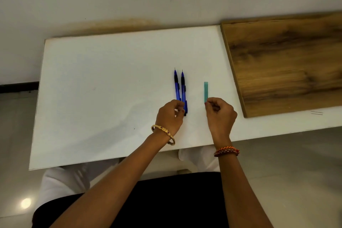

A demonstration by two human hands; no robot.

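Two blue mechanical pencils lie side by side on the white table (pixel 103 87), tips pointing away from me. My left hand (pixel 169 114) has its fingers curled over the near end of the left pencil (pixel 176 87) and pinches it; that end is hidden. The right pencil (pixel 183 90) lies free right beside those fingers. To the right lies a slim teal lead case (pixel 206 89). My right hand (pixel 220 114) pinches the case's near end between thumb and curled forefinger. Both objects rest flat on the table.
A wooden board (pixel 288 61) lies on the table at the right, its near corner close to my right hand. Two thin dark leads (pixel 316 113) lie beyond it near the right edge. The table's near edge runs just under my wrists.
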